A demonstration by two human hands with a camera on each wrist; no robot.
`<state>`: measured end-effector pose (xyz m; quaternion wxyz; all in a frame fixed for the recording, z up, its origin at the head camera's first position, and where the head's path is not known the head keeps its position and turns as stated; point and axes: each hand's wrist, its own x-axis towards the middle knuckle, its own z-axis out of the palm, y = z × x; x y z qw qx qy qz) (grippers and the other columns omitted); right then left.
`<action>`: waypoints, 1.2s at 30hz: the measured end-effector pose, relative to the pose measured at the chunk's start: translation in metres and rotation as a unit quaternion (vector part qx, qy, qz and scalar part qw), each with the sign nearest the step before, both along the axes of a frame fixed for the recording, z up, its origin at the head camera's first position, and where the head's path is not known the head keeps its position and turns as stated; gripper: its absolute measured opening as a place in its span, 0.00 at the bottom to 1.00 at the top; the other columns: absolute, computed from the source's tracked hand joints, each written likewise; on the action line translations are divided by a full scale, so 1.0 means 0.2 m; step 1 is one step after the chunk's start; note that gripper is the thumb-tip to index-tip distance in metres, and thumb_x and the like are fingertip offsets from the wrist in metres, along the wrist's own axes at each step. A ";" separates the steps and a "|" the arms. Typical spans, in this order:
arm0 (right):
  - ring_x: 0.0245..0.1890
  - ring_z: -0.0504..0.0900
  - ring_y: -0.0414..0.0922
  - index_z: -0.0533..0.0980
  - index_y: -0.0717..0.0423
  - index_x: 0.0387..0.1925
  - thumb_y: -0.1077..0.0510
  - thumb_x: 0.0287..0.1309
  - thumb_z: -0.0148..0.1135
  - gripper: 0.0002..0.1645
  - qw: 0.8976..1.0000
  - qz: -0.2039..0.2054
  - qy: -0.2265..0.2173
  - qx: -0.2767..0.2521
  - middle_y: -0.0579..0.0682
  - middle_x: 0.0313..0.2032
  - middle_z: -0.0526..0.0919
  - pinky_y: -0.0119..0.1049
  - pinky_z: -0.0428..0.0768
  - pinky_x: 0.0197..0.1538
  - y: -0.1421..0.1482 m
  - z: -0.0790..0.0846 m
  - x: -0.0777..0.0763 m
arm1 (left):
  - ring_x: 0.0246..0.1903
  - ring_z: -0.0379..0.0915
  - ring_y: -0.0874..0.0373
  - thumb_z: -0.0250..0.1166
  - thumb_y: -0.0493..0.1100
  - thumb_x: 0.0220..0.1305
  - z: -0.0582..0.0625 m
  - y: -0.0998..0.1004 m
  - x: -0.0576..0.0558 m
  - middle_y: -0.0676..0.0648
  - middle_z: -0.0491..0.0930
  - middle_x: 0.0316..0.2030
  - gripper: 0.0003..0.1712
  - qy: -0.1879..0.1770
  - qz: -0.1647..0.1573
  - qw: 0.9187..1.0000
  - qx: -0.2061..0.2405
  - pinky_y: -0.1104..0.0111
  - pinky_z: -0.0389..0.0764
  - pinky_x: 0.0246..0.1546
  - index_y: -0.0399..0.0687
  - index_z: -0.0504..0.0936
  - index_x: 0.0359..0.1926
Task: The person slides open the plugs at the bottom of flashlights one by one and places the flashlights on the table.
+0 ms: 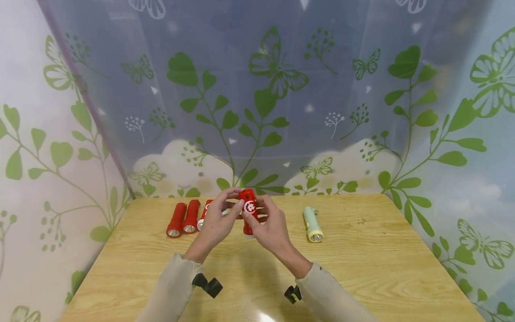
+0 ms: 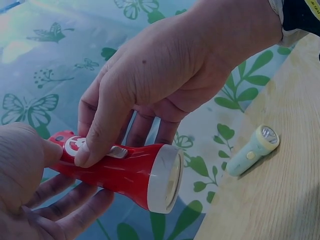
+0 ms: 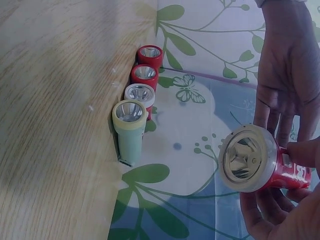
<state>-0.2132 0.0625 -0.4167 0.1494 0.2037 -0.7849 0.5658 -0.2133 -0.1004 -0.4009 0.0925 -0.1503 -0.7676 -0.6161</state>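
wood-grain table (image 1: pixel 374 264) | leafy butterfly-print backdrop (image 1: pixel 330 134) behind | left hand (image 1: pixel 218 219), right hand (image 1: pixel 274 226) both pinching red flashlight (image 1: pixel 248 206)

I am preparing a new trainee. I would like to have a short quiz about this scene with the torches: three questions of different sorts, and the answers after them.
1. True or false: the left hand and the right hand both hold the same red torch.

2. Which colour is the rim of the torch in the hands?
a) yellow
b) white
c) black

3. Fill in the gap: in the head view, the green torch lies on the table to the person's ____.

Key: 1. True. 2. b) white. 3. right.
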 end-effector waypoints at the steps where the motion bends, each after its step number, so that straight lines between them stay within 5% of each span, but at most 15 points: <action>1: 0.43 0.88 0.49 0.76 0.52 0.54 0.59 0.60 0.71 0.21 1.000 0.000 0.000 -0.001 0.53 0.47 0.88 0.45 0.89 0.43 0.00 0.00 0.00 | 0.48 0.83 0.44 0.60 0.41 0.74 0.00 0.00 0.00 0.38 0.78 0.58 0.19 0.000 0.001 1.000 0.000 0.59 0.89 0.43 0.51 0.74 0.63; 16: 0.41 0.88 0.48 0.77 0.51 0.52 0.60 0.60 0.71 0.19 1.000 -0.003 0.012 -0.004 0.53 0.45 0.88 0.40 0.88 0.40 -0.01 0.00 0.01 | 0.45 0.84 0.46 0.60 0.42 0.74 0.00 0.00 0.00 0.38 0.79 0.57 0.18 0.025 0.008 0.999 -0.021 0.66 0.89 0.41 0.49 0.75 0.63; 36: 0.41 0.88 0.49 0.77 0.52 0.51 0.59 0.61 0.70 0.17 1.000 0.005 0.018 0.002 0.53 0.45 0.87 0.44 0.89 0.41 -0.02 0.01 0.01 | 0.46 0.83 0.47 0.58 0.44 0.76 0.00 -0.01 0.01 0.41 0.78 0.58 0.20 0.036 0.006 0.998 -0.041 0.65 0.89 0.44 0.50 0.74 0.66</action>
